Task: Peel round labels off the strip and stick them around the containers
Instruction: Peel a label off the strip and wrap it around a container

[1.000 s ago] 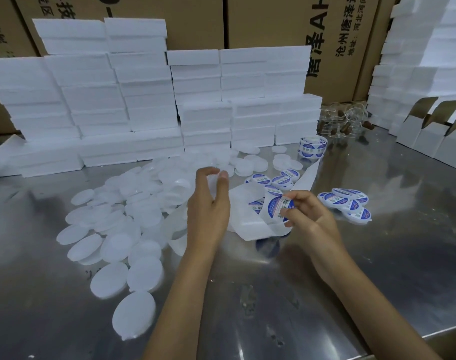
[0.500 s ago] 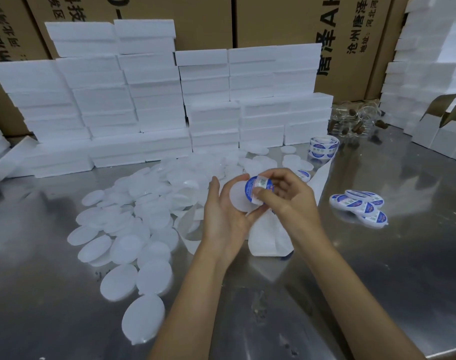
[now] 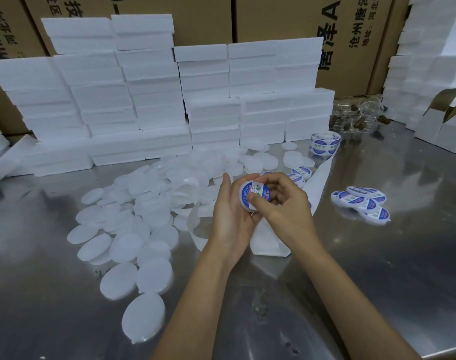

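Note:
My left hand (image 3: 230, 219) holds a round white container (image 3: 247, 197) from below, above the steel table (image 3: 377, 255). A blue and white round label (image 3: 258, 193) lies on the container's face. My right hand (image 3: 281, 203) curls over it, thumb pressing on the label's lower edge. The white label strip (image 3: 323, 172) trails from a roll (image 3: 324, 144) at the back to a limp end (image 3: 268, 242) under my hands. Several labelled containers (image 3: 359, 202) lie at the right. A spread of plain white containers (image 3: 133, 224) covers the table's left half.
Stacks of white foam boxes (image 3: 169, 100) line the back, with brown cartons (image 3: 286, 19) behind them. More white boxes (image 3: 434, 74) stand at the right. Clear glass bottles with brown stoppers (image 3: 356, 115) lie near the back right. The table's front edge (image 3: 442, 353) shows at the bottom right.
My right hand lifted a label off the strip and brought it to the container in my left hand. Both hands now sit together with the label lying on the container.

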`<state>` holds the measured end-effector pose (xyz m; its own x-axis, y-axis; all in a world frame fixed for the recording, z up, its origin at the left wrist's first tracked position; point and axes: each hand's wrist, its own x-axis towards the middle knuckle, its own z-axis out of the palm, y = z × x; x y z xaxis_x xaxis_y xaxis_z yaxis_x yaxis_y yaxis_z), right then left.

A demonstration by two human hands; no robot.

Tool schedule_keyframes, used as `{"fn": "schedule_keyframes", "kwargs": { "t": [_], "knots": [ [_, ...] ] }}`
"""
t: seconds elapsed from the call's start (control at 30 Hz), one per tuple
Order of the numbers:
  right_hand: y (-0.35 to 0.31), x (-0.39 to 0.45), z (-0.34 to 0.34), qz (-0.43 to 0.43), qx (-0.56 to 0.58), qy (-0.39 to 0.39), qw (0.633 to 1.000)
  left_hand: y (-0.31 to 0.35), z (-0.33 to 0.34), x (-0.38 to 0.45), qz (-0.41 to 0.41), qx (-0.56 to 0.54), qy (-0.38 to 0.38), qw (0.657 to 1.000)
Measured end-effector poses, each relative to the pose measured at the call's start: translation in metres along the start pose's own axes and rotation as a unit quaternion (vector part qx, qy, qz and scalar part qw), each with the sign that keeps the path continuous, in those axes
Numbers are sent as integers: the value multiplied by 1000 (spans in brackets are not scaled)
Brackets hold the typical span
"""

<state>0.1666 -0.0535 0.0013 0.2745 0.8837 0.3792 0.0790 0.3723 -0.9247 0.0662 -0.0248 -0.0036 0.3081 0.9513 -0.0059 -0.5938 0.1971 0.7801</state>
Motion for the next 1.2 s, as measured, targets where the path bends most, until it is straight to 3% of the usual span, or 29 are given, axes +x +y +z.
{"fn": "schedule_keyframes", "kwargs": {
  "t": [0.57,1.03,1.2],
  "knots": [
    [5,-4,-2,-7,-36,19,999,-11,2,2,83,154,-41,984],
    [11,-12,3,-51,-136,66,987,-11,4,0,71,86,-28,993],
    [16,-8,1,6,-159,79,984,-3,5,-3,48,5,-28,998]
  ]
}}
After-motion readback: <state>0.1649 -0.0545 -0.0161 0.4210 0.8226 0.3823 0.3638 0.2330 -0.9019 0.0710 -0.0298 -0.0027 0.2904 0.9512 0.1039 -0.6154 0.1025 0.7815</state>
